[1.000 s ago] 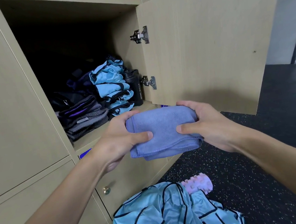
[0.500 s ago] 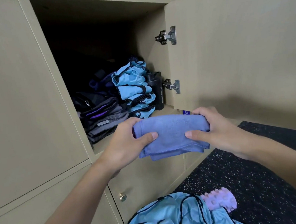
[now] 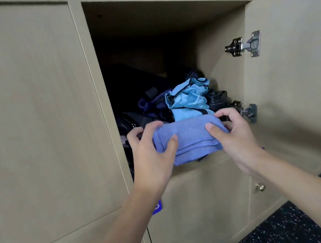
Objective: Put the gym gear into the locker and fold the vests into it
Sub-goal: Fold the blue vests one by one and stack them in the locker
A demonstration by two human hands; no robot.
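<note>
We judge the task well along. The locker (image 3: 164, 16) stands open, its door (image 3: 298, 67) swung out at 3 o'clock. Inside, a stack of light-blue vests (image 3: 189, 100) sits just above centre, with dark clothing (image 3: 133, 96) beside it at 10 o'clock and what looks like a black bottle (image 3: 218, 100) tucked against the right wall, though the shadow there makes that hard to confirm.

The piece in hand is a folded blue towel (image 3: 191, 138), at the mouth of the locker just in front of the vests, its near edge hanging over the front of the shelf. The left hand (image 3: 153, 153) grips its left end, thumb on the near face and fingers curled over the top. The right hand (image 3: 234, 139) pinches the right end the same way. We cannot tell whether the towel already rests on the shelf.

What is left here is to push it fully in and let go. Of the floor (image 3: 295, 226) we see only a strip at 5 o'clock, so we cannot say whether more gear waits.
</note>
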